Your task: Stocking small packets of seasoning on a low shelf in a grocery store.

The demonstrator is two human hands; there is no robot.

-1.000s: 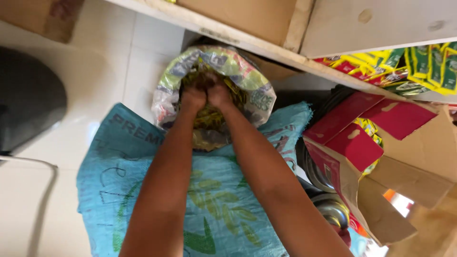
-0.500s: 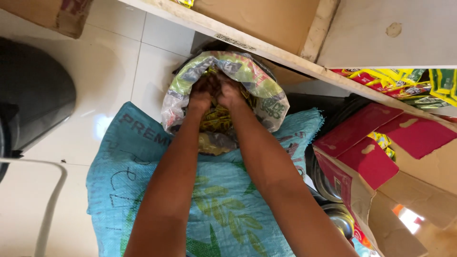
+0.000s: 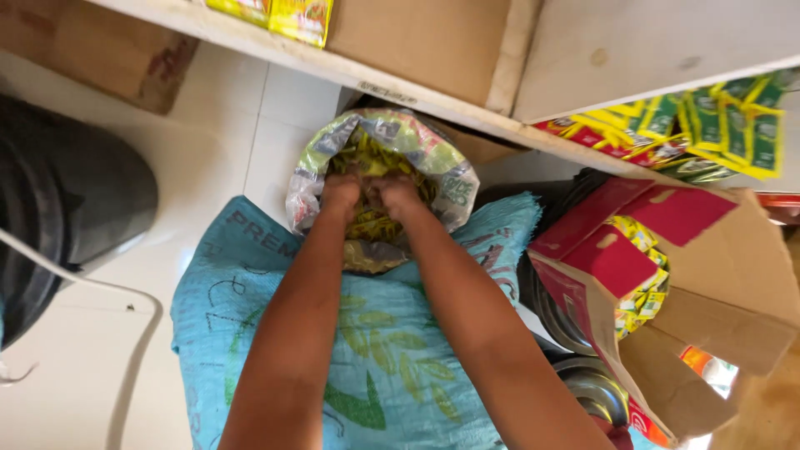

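A small shop's stockroom corner, or the floor behind its shelves.

Goods sit in bulk: strips of green and yellow sachets hang at the front edge of a white shelf, an opened red carton of yellow packets stands on the tiled floor beside stacked steel vessels, and a blue woven sack lies below the shelf edge. Brown cardboard boxes fill the shelf, though their contents cannot be seen.
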